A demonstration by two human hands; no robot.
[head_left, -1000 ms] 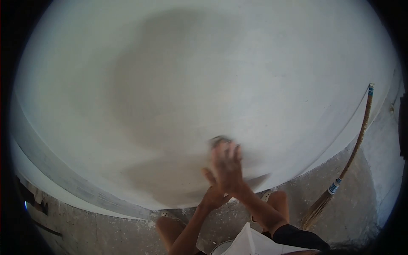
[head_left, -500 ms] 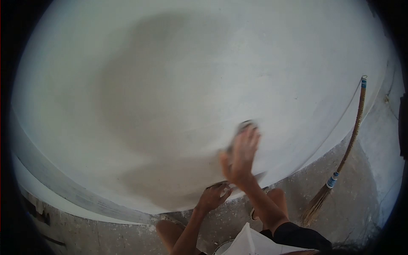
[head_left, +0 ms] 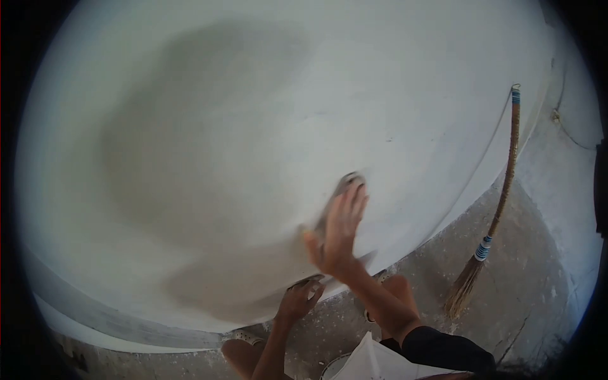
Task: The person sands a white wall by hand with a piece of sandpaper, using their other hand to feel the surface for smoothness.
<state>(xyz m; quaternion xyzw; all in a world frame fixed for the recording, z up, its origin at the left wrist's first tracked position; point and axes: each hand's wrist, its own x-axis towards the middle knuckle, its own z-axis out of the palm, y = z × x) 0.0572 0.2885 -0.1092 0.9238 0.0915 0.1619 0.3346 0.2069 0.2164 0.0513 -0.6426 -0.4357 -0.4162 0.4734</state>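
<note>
My right hand lies with long, outstretched fingers on a dark, flat hand-sized pad against the pale wall. The pad's end shows past the fingertips, while most of it is covered, so I cannot make out its exact kind. Lower and to the left, my left hand rests its fingers at the wall's bottom edge, thumb apart from them. I see nothing held in it, though a dark shadow hides its fingertips.
A twig broom with a long curved handle leans on the wall at right. Below is a speckled concrete floor. Both my knees are bent close to the wall. A white bucket-like rim shows partly under my white cloth.
The view has shifted, so the wall marks and broom appear farther left. My right hand also appears farther left, still on the pad. My left hand stays low at the wall.
</note>
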